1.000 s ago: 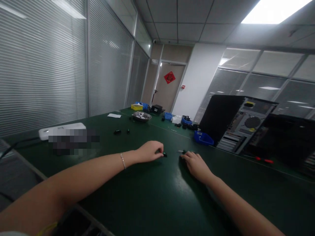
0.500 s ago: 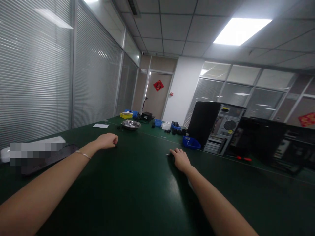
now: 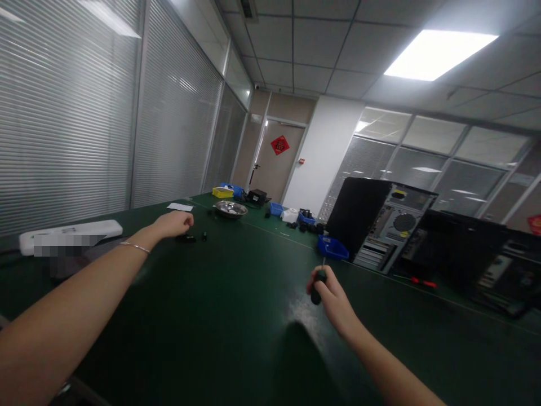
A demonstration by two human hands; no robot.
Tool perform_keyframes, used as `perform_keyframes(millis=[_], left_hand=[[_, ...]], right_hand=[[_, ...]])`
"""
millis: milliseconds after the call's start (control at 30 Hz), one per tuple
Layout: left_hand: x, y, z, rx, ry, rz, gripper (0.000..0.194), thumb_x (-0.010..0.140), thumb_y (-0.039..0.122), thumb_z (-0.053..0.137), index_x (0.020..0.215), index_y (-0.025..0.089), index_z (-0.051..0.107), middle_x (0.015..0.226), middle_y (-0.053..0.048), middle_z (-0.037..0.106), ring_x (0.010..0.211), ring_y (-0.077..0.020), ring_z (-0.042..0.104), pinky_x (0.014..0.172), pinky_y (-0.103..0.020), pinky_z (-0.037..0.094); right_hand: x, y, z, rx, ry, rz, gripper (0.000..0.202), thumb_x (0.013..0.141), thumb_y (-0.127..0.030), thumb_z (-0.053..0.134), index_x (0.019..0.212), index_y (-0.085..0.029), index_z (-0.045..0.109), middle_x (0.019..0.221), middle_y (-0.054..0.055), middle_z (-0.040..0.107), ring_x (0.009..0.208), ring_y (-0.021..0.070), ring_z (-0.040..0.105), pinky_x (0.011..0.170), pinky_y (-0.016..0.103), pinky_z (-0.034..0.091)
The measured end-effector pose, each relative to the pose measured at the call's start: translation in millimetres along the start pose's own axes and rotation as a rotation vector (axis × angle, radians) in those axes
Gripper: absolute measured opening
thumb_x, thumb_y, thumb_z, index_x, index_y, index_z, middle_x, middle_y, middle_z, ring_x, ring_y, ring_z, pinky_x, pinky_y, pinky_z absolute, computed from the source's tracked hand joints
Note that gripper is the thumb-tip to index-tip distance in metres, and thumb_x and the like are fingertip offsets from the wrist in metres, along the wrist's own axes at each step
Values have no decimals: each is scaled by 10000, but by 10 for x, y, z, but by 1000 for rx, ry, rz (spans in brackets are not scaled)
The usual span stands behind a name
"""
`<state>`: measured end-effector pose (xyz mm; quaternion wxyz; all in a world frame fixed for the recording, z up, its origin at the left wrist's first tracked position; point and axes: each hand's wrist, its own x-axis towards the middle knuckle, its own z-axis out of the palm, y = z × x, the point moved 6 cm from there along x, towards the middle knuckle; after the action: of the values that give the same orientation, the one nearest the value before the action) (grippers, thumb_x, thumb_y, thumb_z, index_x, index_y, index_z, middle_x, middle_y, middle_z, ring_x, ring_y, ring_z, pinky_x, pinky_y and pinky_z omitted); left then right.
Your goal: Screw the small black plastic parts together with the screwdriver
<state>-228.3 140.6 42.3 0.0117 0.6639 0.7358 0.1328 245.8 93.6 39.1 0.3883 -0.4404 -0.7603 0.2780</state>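
Note:
My right hand (image 3: 332, 290) is wrapped round the dark handle of a screwdriver (image 3: 316, 290), held above the green table (image 3: 236, 287) with its thin shaft pointing away from me. My left hand (image 3: 174, 224) hovers over the table at the left, fingers curled together; what they hold, if anything, is hidden. Just below and right of it lies a small black part (image 3: 186, 239), with another small dark piece (image 3: 204, 237) to its right. Beyond is a shiny metal bowl (image 3: 230, 210), near a white paper (image 3: 180, 207).
A white power strip (image 3: 71, 234) lies at the left. An open computer case (image 3: 382, 225) stands at the right beside a blue bin (image 3: 332, 247), with red-handled tools (image 3: 424, 283) nearby. Farther back are a yellow basket (image 3: 222, 192) and black parts.
My right hand has lifted off the table and now shows the screwdriver in its grip. My left hand has moved left and away, uncovering small black parts. The view has shifted slightly.

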Motion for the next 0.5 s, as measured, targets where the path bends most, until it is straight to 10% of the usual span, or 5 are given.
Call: perform_keyframes(millis=[133,500], left_hand=[[-4,-153,144,-60,-93,1,467,682,157,591,1149,162,612,1077,-86,673,934,-223,639,750,-250,481],[-73,-150,-14,-57,72,9,294,832,219,561,1086,87,631,1073,-64,680,982,-217,594,873,-292,435]], right_hand=[[-457,53,-97,485,50,140,128,785,-279,577,813,-214,471,662,-19,509,590,142,497,575,258,420],[-611,516,-311,568,207,275,521,797,-566,604,523,-201,353,421,-84,307,322,51,291,334,194,249]])
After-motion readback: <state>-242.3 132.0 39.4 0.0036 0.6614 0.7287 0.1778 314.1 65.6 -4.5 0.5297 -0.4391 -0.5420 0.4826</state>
